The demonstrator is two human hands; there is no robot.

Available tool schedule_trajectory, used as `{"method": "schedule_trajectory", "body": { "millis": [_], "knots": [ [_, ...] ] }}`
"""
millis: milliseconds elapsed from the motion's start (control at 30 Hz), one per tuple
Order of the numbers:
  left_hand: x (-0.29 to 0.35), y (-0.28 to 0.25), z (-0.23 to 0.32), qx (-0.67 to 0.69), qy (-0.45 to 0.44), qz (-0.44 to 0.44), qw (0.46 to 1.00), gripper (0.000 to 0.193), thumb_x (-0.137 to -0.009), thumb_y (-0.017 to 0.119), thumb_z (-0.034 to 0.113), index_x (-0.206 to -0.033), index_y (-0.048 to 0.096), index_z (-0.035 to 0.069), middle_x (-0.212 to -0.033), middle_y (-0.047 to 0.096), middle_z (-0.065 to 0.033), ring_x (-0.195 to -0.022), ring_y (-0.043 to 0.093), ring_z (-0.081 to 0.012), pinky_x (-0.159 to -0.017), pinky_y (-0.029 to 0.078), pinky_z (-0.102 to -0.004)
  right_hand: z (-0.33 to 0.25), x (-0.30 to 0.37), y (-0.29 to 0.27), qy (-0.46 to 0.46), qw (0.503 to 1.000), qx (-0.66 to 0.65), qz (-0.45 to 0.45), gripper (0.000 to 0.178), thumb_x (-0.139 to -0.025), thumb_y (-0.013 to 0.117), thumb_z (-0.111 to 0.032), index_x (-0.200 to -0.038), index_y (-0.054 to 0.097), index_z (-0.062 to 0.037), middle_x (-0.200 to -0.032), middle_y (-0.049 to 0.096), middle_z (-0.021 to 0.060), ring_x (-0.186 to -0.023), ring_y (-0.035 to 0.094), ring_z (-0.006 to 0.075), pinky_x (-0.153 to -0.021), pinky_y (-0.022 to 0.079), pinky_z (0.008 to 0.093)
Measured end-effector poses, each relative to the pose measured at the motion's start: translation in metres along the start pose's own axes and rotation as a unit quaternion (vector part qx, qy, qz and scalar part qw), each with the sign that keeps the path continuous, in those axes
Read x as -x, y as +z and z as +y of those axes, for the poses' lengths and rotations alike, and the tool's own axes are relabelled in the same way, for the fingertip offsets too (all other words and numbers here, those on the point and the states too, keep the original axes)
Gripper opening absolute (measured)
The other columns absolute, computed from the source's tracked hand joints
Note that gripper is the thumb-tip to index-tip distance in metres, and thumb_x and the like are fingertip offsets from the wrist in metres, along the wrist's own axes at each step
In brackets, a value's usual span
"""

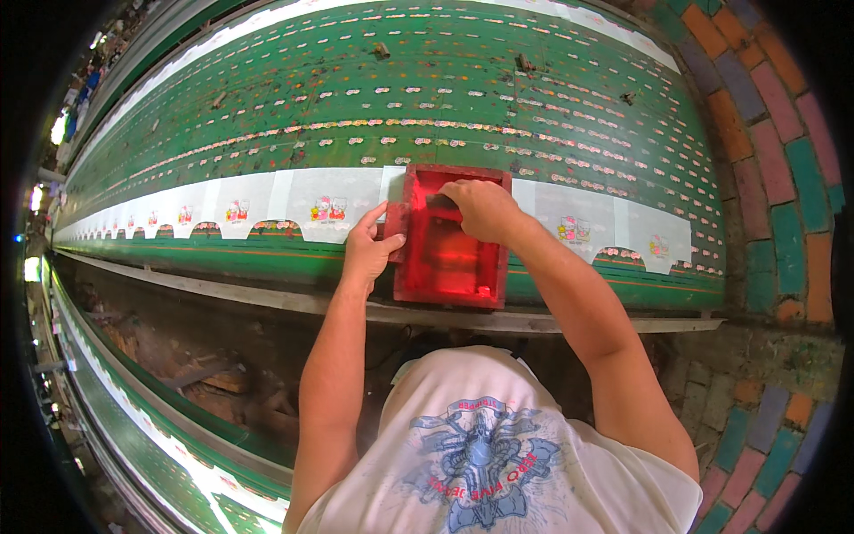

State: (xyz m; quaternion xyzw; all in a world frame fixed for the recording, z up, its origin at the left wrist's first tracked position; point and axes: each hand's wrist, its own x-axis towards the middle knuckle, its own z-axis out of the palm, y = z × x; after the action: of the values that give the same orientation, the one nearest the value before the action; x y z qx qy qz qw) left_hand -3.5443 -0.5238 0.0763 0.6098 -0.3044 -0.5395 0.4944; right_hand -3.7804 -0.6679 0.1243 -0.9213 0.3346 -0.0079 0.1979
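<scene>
A red-stained screen printing frame (409, 294) lies on white fabric pieces along the near edge of a long green printing table (356, 267). My left hand (369, 247) grips the block on the frame's left side, thumb on its near edge. Inside the frame, toward its far end, my right hand (480, 206) is closed on a dark squeegee (439, 203), mostly hidden by the fingers. Wet red ink (445, 258) shines across the mesh. Left of the frame, a fabric piece (329, 191) carries a printed pair of cartoon figures; another printed piece (574, 214) lies to the right.
Rows of small stuck-on prints (382, 125) cover the green table. A pale wooden rail (294, 285) runs along its near side. Behind me to the left stands a second green table (160, 400) with white pieces. Coloured paving bricks (783, 205) cover the floor at right.
</scene>
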Motion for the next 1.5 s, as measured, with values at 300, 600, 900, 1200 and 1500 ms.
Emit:
{"method": "schedule_trajectory", "body": {
  "millis": [300, 600, 900, 1200, 1500],
  "knots": [
    [-0.006, -0.005, 0.0, -0.018, 0.02, -0.025, 0.999, 0.084, -0.093, 0.079, -0.009, -0.17, 0.049, 0.001, -0.124, 0.08, -0.0149, -0.107, 0.078, -0.0175, -0.092, 0.065, -0.0342, -0.009, 0.01, 0.01, 0.043, 0.994, 0.042, 0.09, 0.061, -0.082, 0.077, 0.004, -0.14, 0.075, -0.0109, -0.127, 0.078, 0.0172, -0.124, 0.072, 0.0404, -0.107, 0.056, 0.0531],
    [-0.008, -0.009, -0.008, -0.05, 0.064, -0.033, 0.996, 0.082, -0.092, 0.083, -0.005, -0.167, 0.052, -0.001, -0.124, 0.08, -0.0145, -0.109, 0.078, -0.0176, -0.096, 0.063, -0.0343, -0.05, 0.048, 0.03, 0.039, 0.992, 0.041, 0.113, 0.05, -0.088, 0.073, -0.001, -0.135, 0.08, -0.0157, -0.118, 0.079, 0.0124, -0.113, 0.073, 0.0365, -0.098, 0.054, 0.0505],
    [-0.006, -0.004, -0.033, -0.062, 0.141, -0.005, 0.988, 0.074, -0.098, 0.079, -0.006, -0.166, 0.05, -0.006, -0.144, 0.074, -0.0192, -0.125, 0.074, -0.0215, -0.108, 0.06, -0.0356, -0.097, 0.095, 0.059, 0.06, 0.988, 0.052, 0.132, 0.052, -0.089, 0.074, -0.004, -0.139, 0.077, -0.0155, -0.121, 0.079, 0.0093, -0.114, 0.071, 0.0339, -0.098, 0.053, 0.0488],
    [0.013, 0.02, -0.053, -0.122, 0.244, 0.086, 0.958, 0.087, -0.087, 0.084, 0.001, -0.166, 0.049, -0.005, -0.165, 0.059, -0.0269, -0.154, 0.058, -0.0352, -0.127, 0.047, -0.0446, -0.124, 0.129, 0.07, 0.067, 0.99, -0.026, 0.117, 0.055, -0.086, 0.086, -0.009, -0.141, 0.076, -0.0102, -0.139, 0.073, 0.0098, -0.131, 0.065, 0.0337, -0.114, 0.051, 0.0511],
    [0.016, 0.035, -0.049, -0.076, 0.245, 0.12, 0.959, 0.087, -0.081, 0.077, -0.007, -0.165, 0.054, -0.002, -0.155, 0.065, -0.0182, -0.145, 0.063, -0.0286, -0.123, 0.049, -0.0405, -0.099, 0.173, 0.076, 0.175, 0.915, -0.161, 0.327, 0.054, -0.093, 0.089, -0.013, -0.144, 0.074, -0.0092, -0.156, 0.067, 0.0193, -0.148, 0.057, 0.0431, -0.124, 0.047, 0.0529]
  ]
}}
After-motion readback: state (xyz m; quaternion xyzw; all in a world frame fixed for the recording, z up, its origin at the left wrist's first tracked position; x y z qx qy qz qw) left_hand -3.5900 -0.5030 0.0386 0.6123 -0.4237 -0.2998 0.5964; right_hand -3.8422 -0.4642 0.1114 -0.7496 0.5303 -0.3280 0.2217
